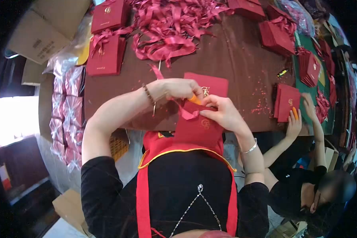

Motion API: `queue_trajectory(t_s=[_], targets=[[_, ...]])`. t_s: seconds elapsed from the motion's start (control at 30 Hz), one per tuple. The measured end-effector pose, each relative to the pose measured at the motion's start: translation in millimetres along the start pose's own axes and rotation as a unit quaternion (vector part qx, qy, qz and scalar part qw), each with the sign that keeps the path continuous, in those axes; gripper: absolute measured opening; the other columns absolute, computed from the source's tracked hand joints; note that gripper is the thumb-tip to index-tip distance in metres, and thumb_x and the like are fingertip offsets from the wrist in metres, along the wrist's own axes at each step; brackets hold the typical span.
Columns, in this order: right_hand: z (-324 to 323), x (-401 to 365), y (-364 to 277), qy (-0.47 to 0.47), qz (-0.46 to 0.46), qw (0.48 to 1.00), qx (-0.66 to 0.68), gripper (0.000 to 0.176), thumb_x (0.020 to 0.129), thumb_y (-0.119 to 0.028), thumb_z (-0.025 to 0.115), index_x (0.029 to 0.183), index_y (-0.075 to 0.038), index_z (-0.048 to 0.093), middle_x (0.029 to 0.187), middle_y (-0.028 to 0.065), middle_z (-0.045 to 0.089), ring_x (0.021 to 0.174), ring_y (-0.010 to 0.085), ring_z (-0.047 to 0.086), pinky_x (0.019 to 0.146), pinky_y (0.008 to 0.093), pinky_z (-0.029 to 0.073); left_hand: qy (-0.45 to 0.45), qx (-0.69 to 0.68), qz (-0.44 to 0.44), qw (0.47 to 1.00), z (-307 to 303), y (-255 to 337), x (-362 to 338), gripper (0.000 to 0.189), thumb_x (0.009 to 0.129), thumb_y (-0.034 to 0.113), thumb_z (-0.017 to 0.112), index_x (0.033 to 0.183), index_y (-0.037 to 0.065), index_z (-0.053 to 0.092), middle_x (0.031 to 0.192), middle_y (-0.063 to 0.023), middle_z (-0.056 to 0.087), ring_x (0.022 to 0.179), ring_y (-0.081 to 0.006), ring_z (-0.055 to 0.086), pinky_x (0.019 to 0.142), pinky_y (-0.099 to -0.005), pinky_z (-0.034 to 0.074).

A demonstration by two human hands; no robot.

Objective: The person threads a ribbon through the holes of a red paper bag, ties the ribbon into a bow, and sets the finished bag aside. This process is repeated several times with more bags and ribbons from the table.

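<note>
Both nearly closed, left hand [183, 89] and right hand [223, 112] gripping red bag [200, 131] and ribbon [189, 115]

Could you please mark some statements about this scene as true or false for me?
1. The right hand grips a red bag with gold print. True.
2. The silver bangle is on the left wrist. False: it is on the right wrist; the left has a beaded bracelet.
3. A heap of ribbons lies on the table beyond the hands. True.
4. The small yellow item lies on the heap of ribbons. False: it lies on the brown cover, toward the right.
5. The co-worker's hands are at some red bags on the right. True.
6. The apron straps are green. False: they are red.
</note>
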State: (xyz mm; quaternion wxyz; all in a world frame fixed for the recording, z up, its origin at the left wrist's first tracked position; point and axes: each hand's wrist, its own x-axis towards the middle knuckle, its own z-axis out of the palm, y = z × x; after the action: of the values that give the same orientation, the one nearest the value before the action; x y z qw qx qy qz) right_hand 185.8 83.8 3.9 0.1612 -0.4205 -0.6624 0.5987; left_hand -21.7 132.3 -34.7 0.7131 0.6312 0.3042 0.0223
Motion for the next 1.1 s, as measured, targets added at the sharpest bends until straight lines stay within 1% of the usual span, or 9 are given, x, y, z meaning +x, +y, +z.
queue_trajectory(t_s=[0.2,0.23,0.27,0.43,0.57,0.73,0.83,1.0,1.1], targets=[[-2,-3,-3,-0.041,0.046,0.994,0.091,0.020,0.077,-0.001,0.068,0.094,0.001,0.060,0.081,0.0007,0.061,0.076,0.0052,0.055,0.067,0.0201,0.046,-0.019,-0.004,0.005,1.000,-1,-3,8,0.012,0.080,0.011,0.059,0.085,0.001,0.063,0.076,0.0038,0.056,0.069,-0.0058,0.048,0.059,-0.0223,0.038],[-3,-3,-2,-0.067,0.047,0.987,0.137,0.019,0.076,-0.001,0.069,0.094,0.001,0.060,0.082,0.0006,0.061,0.076,0.0051,0.055,0.067,0.0200,0.045,0.052,-0.011,-0.082,0.995,-5,-5,9,0.010,0.082,0.011,0.059,0.083,0.001,0.062,0.073,0.0038,0.057,0.065,-0.0059,0.048,0.057,-0.0221,0.038],[-1,-4,-4,-0.085,0.061,0.986,0.133,0.018,0.076,-0.001,0.069,0.092,0.001,0.061,0.083,0.0006,0.061,0.077,0.0052,0.055,0.068,0.0199,0.046,0.103,-0.090,-0.083,0.987,-7,-8,11,0.017,0.079,0.008,0.051,0.090,0.003,0.064,0.063,0.0024,0.051,0.050,-0.0088,0.043,0.039,-0.0271,0.034],[3,-2,-4,-0.024,0.028,0.999,0.027,0.019,0.077,-0.003,0.068,0.094,0.002,0.061,0.087,0.0007,0.062,0.082,0.0064,0.056,0.073,0.0211,0.046,0.225,0.032,0.046,0.973,-2,11,-1,0.018,0.085,0.014,0.057,0.095,0.000,0.063,0.083,-0.0063,0.063,0.079,-0.0112,0.056,0.070,-0.0267,0.045],[5,-1,7,0.015,-0.004,1.000,0.024,0.021,0.077,-0.007,0.069,0.094,0.002,0.061,0.089,0.0023,0.062,0.083,0.0078,0.055,0.074,0.0229,0.045,0.232,0.000,0.016,0.973,21,32,-23,0.046,0.090,0.014,0.053,0.132,0.006,0.036,0.082,-0.0055,0.060,0.077,-0.0100,0.055,0.066,-0.0254,0.046],[1,-11,10,0.121,-0.073,0.964,-0.224,0.027,0.070,-0.019,0.073,0.091,-0.004,0.063,0.099,0.0079,0.056,0.100,0.0274,0.051,0.087,0.0375,0.041,0.222,0.029,0.027,0.974,38,22,-31,0.047,0.087,0.002,0.052,0.131,0.006,0.036,0.077,-0.0052,0.058,0.070,-0.0101,0.054,0.061,-0.0247,0.044],[-8,-26,21,0.163,-0.081,0.959,-0.217,0.031,0.069,-0.021,0.075,0.091,-0.003,0.062,0.107,0.0108,0.052,0.104,0.0289,0.047,0.092,0.0378,0.037,0.240,-0.033,0.025,0.970,38,14,-34,0.050,0.086,-0.001,0.052,0.132,0.008,0.035,0.078,-0.0032,0.057,0.069,-0.0087,0.051,0.060,-0.0231,0.042],[-12,-48,32,0.161,-0.014,0.983,-0.090,0.028,0.075,-0.017,0.072,0.096,-0.002,0.059,0.106,0.0099,0.049,0.090,0.0151,0.052,0.073,0.0268,0.046,0.237,-0.060,0.049,0.969,40,5,-32,0.048,0.085,-0.001,0.053,0.129,0.007,0.037,0.079,-0.0037,0.058,0.072,-0.0094,0.051,0.064,-0.0257,0.042],[-12,-50,41,0.068,0.130,0.986,0.084,0.024,0.085,-0.009,0.063,0.106,-0.006,0.049,0.090,-0.0030,0.055,0.072,0.0020,0.052,0.063,0.0174,0.043,0.230,-0.039,0.057,0.971,41,3,-28,0.046,0.086,0.000,0.052,0.129,0.007,0.037,0.079,-0.0039,0.058,0.073,-0.0099,0.052,0.067,-0.0258,0.043]])
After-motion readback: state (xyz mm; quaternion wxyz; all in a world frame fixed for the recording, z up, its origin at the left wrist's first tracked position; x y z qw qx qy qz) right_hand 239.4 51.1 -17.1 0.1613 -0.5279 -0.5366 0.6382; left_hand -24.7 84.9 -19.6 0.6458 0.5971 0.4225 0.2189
